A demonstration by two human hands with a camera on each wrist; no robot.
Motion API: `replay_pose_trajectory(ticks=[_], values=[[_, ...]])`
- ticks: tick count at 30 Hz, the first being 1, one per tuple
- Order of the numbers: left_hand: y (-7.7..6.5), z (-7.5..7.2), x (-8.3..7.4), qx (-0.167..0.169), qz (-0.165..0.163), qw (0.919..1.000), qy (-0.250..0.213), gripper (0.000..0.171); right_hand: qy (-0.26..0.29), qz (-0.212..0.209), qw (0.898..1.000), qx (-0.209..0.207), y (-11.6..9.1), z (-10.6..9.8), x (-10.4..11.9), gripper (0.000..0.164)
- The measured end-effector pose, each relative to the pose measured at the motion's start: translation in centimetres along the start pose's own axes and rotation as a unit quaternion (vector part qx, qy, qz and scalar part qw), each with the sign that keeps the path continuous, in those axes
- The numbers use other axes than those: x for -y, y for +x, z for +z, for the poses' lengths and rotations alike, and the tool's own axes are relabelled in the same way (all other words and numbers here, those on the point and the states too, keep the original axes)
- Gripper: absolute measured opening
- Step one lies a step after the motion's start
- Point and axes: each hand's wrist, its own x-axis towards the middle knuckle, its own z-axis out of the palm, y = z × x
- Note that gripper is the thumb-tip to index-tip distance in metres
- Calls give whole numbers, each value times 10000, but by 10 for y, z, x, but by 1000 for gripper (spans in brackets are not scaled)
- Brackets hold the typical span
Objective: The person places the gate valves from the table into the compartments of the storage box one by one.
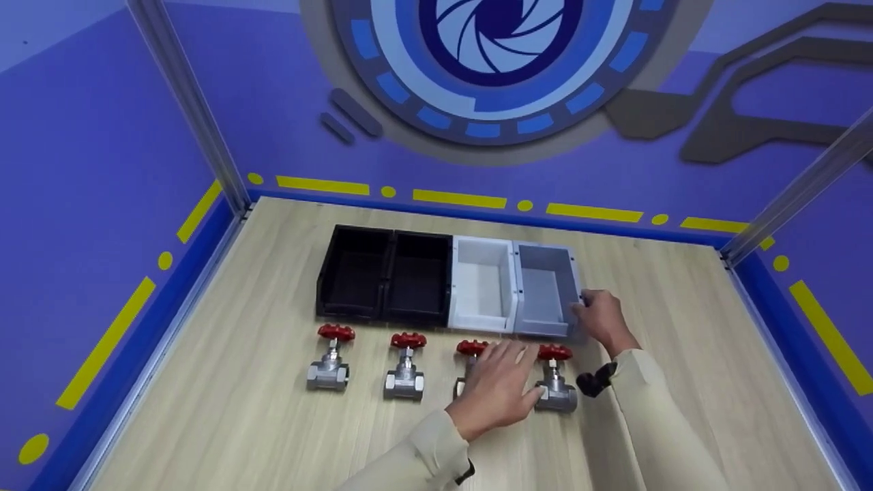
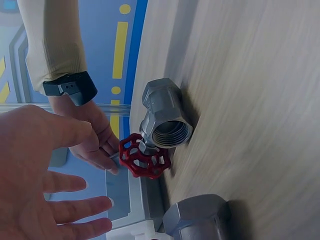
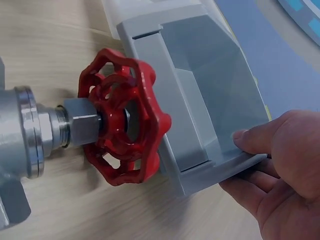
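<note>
My right hand (image 1: 603, 319) grips the right side wall of the grey bin (image 1: 542, 290), thumb inside and fingers outside, as the right wrist view shows. The left hand (image 1: 498, 385) is over the two rightmost gate valves, its fingers spread and relaxed, holding nothing. Beneath it, one valve with a red handwheel (image 1: 470, 347) is partly hidden. The rightmost valve (image 1: 556, 394) lies beside the left thumb, its red handwheel (image 3: 125, 117) large in the right wrist view. That valve's threaded opening (image 2: 172, 134) shows in the left wrist view.
Left of the grey bin stand a white bin (image 1: 481, 283) and two black bins (image 1: 417, 279), side by side. Two more valves (image 1: 329, 374) with red handwheels lie on the wooden table (image 1: 225, 382) at left. Blue walls (image 1: 225, 95) with metal corner posts enclose the table.
</note>
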Motion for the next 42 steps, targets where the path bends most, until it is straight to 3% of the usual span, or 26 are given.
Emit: replay_pose_trajectory(ticks=[5, 19, 31, 42], values=[[1, 2, -4, 81, 3, 9999, -85, 61, -34, -70, 9999, -88, -1, 1, -1, 26], [6, 17, -13, 98, 221, 9993, 285, 67, -71, -12, 10000, 33, -1, 1, 0, 21], [14, 27, -18, 377, -5, 9992, 105, 102, -88, 88, 9999, 22, 1, -2, -1, 14], [23, 33, -23, 455, -168, 9987, 136, 116, -43, -58, 10000, -67, 0, 2, -2, 24]])
